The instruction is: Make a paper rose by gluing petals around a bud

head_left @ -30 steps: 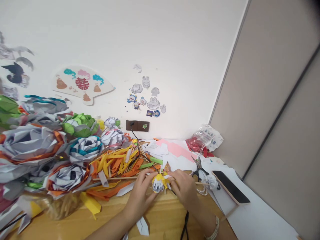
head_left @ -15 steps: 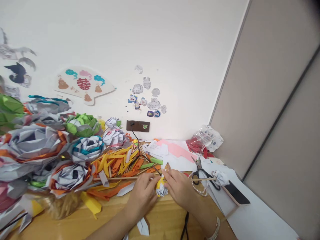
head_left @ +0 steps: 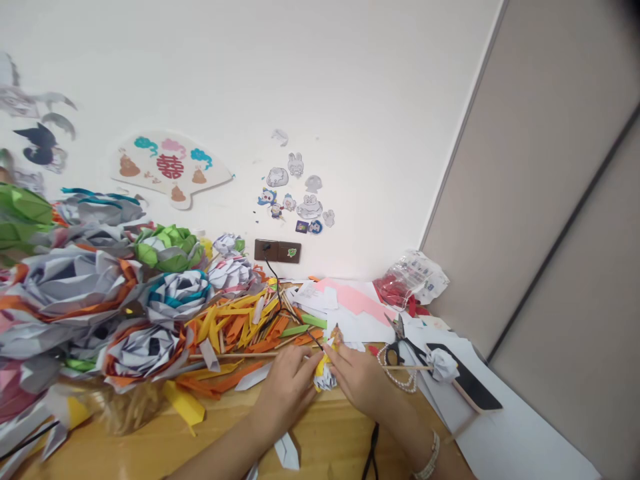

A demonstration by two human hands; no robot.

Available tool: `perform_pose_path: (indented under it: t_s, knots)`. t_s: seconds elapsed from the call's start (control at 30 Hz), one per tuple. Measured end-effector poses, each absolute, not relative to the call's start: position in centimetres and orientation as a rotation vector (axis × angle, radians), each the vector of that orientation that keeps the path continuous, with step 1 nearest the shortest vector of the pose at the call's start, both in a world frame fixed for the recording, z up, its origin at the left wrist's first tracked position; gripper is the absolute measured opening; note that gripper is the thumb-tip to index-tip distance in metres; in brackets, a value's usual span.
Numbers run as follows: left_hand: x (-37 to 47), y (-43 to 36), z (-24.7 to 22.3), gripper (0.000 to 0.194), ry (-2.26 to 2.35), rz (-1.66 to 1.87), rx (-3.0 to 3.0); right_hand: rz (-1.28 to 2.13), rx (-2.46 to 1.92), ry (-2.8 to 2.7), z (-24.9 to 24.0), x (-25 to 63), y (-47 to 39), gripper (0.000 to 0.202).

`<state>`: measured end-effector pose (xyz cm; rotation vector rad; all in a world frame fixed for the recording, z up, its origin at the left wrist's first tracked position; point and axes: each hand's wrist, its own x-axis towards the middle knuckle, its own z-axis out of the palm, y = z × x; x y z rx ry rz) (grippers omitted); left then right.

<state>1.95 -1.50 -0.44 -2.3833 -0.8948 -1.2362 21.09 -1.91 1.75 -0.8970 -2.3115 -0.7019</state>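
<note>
My left hand and my right hand meet in front of me, fingers closed around a small yellow-and-white paper flower. Its yellow paper shows between the fingertips, and its white folds point down toward the table. A thin wooden stick extends right from my right hand to a crumpled white paper rosebud. Another length of stick shows left of my left hand; whether the two are one piece is hidden. A brown pointed tip rises just beyond my fingers.
Large paper flowers crowd the left side. Behind my hands lie orange and yellow paper strips and a black cable. Black scissors, a bead string, a phone and white paper sheets are on the right.
The white rosebud has shifted slightly toward me, and more of the phone's far end shows. My hands keep nearly the same grip on the yellow-and-white flower.
</note>
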Motion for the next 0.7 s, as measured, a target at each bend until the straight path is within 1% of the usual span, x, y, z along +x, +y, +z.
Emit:
perform_pose_path:
  t_s: [0.23,0.53,0.7]
  knots:
    - [1.95,-1.42,-0.68,0.049,-0.903,-1.226,-2.398,-0.538,-1.032,-2.306,1.14,21.21,-1.81,0.035]
    - [2.04,-1.58,-0.28,0.04,-0.887,-1.234,-2.393,-0.65,-0.891,-2.267,1.52,20.81,-1.87,0.04]
    - [2.11,-1.5,-0.45,0.043,-0.859,-1.206,-2.408,-0.581,-0.942,-2.322,1.74,20.76,-2.15,0.036]
